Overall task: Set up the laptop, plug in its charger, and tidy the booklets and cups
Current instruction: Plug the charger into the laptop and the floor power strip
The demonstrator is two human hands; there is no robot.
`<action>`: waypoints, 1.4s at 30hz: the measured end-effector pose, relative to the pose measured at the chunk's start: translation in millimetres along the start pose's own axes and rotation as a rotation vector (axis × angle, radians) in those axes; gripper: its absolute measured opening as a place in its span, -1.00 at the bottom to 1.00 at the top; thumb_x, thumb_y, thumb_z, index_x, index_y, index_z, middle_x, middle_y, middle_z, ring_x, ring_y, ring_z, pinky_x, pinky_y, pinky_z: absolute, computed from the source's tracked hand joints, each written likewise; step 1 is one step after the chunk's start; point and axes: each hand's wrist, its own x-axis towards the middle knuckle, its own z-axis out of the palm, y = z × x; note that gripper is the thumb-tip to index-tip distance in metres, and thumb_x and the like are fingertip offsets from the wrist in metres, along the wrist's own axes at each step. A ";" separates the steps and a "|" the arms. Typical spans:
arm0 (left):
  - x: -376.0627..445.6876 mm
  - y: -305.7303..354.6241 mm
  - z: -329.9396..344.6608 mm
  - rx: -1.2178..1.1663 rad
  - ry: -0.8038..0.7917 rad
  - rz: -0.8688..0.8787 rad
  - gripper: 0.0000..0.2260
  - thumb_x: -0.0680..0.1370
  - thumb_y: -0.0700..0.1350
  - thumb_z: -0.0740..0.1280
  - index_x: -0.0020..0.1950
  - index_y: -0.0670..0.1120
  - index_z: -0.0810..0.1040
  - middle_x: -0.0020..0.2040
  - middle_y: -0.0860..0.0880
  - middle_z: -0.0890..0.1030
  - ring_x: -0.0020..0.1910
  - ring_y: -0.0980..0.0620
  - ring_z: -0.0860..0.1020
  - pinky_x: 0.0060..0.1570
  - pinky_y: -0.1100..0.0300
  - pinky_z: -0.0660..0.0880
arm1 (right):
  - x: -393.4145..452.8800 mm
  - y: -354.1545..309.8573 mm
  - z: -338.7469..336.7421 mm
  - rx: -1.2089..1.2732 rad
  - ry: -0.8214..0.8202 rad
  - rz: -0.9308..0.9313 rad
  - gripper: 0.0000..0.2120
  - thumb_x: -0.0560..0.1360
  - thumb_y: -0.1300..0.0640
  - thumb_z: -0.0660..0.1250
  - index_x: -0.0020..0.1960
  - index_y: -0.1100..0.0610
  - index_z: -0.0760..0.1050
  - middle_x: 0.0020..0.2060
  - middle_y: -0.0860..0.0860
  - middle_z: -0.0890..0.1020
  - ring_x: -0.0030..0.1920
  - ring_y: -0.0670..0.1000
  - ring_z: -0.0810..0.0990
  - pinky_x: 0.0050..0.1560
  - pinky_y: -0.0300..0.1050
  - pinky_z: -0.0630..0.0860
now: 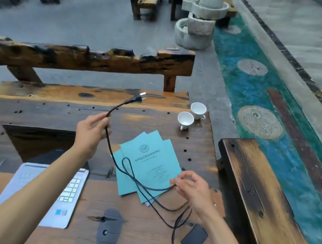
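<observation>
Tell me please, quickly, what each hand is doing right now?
Left hand: closed on the black charger cable, near its plug end.
Right hand: pinching the same cable lower down.

Soft, even daylight with hardly any shadows falls on my table (146,228), while wide-angle distortion bends and smears the blurred frame edges.
</observation>
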 end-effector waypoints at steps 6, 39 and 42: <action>-37.9 -7.7 -56.7 -0.283 0.143 -0.148 -0.73 0.63 -0.24 0.32 0.34 -0.15 0.55 0.04 -0.09 0.66 -0.04 0.04 0.66 0.04 0.00 0.66 | -4.1 13.2 70.0 -0.031 -0.128 0.000 -0.85 0.50 0.30 0.47 0.01 0.23 0.52 -0.08 0.24 0.75 -0.15 0.06 0.71 -0.16 -0.21 0.63; -53.6 -97.0 -312.9 -0.789 -0.179 -0.469 -0.88 0.53 -0.23 0.42 0.05 -0.09 0.59 -0.05 -0.04 0.62 -0.13 0.00 0.61 0.19 -0.29 0.53 | 69.7 224.7 397.7 -0.336 -0.006 0.203 -0.61 0.57 0.43 0.20 0.29 0.10 0.50 -0.16 0.20 0.71 -0.35 -0.08 0.61 -0.37 -0.28 0.52; -48.6 -116.2 -327.2 -0.783 -0.176 -0.584 -0.81 0.52 -0.29 0.36 0.10 -0.10 0.62 -0.03 -0.08 0.64 -0.21 -0.04 0.59 0.09 -0.22 0.59 | 88.9 230.2 384.6 -0.309 0.170 0.094 -0.45 0.59 0.48 0.17 0.50 0.07 0.30 -0.07 0.35 0.69 -0.16 0.12 0.67 -0.22 -0.21 0.64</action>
